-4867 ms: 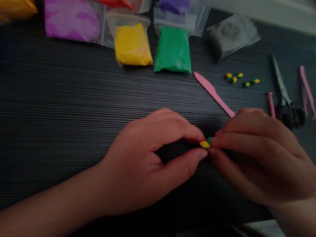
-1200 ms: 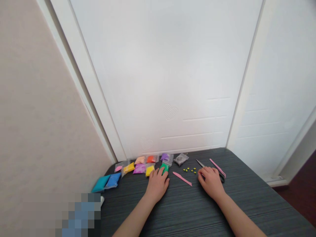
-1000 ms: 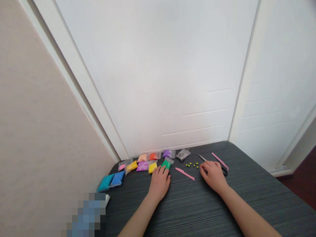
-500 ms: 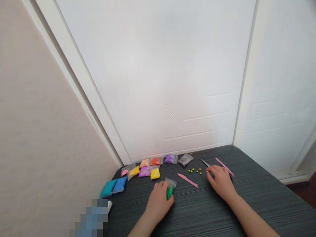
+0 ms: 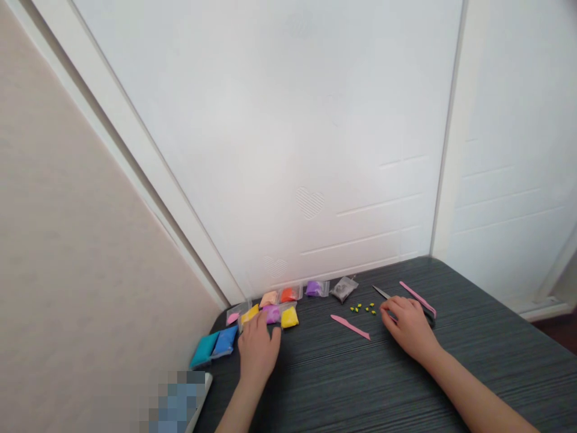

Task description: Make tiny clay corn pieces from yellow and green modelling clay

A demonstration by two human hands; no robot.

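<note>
My left hand (image 5: 259, 349) is over the left part of the table, fingers stretched forward and thumb apart. Its fingertips reach the near edge of a yellow-orange clay packet (image 5: 249, 314) and a magenta clay packet (image 5: 271, 313). No green packet shows; whether one lies under this hand is hidden. My right hand (image 5: 409, 329) rests on the table with loosely bent fingers, nothing visibly gripped. It covers the middle of the scissors (image 5: 381, 292), whose blade points out to the far left. Small yellow-green pieces (image 5: 363, 308) lie left of it, beside a pink modelling knife (image 5: 350, 326).
Teal (image 5: 204, 350) and blue (image 5: 225, 341) packets lie at the left edge. Along the back are pink, peach, orange, yellow, purple (image 5: 315, 288) and grey (image 5: 344, 289) packets. Another pink tool (image 5: 419, 299) lies far right. A white wall panel (image 5: 315, 150) stands behind the dark table (image 5: 324, 385).
My left hand has moved left toward the packets, and the green clay packet it held is out of sight. My right hand stays by the scissors. The view has shifted slightly.
</note>
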